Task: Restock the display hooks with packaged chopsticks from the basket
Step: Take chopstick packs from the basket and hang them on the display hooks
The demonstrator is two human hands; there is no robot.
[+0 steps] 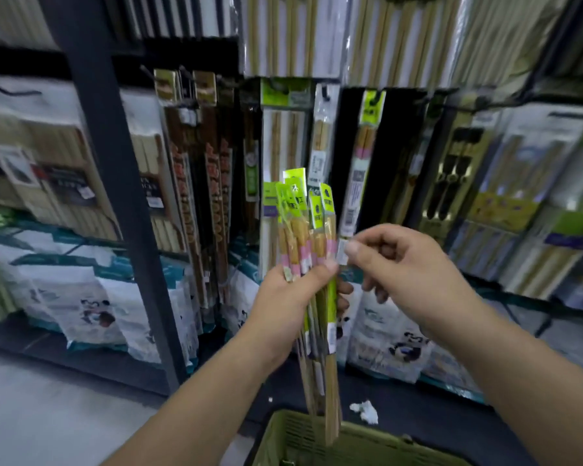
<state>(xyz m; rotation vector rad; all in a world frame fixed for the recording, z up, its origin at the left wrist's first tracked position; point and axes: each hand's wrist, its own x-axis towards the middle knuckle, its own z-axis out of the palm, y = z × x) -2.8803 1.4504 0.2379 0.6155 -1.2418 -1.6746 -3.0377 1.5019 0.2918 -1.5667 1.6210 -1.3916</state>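
1. Currently left hand (293, 297) grips a bundle of chopstick packs (303, 227) around mid-length, thumb across the front, fingers wrapped behind; green header cards fan out at the top
2. Bundle is held near upright in front of the shelving; lower ends overlap the far rim of the green basket (290, 432) at bottom of view, cannot tell if they are inside it
3. Right hand (408, 274) sits just right of the bundle, fingers curled, thumb and forefinger pinching a small white tab (342, 253); blurred, cannot tell whether it belongs to a bundle pack or to the pack hanging above it
4. Display hooks (323, 91) run in a row behind the hands; a green-headed hanging pack (367, 146) like the bundle's sits on one, just right of a white-headed pack (320, 146)
5. Dark upright post (115, 196) stands left of the hooks; panda-print bags (401, 344) on the bottom shelf; crumpled paper scrap (364, 412) on the floor near the basket
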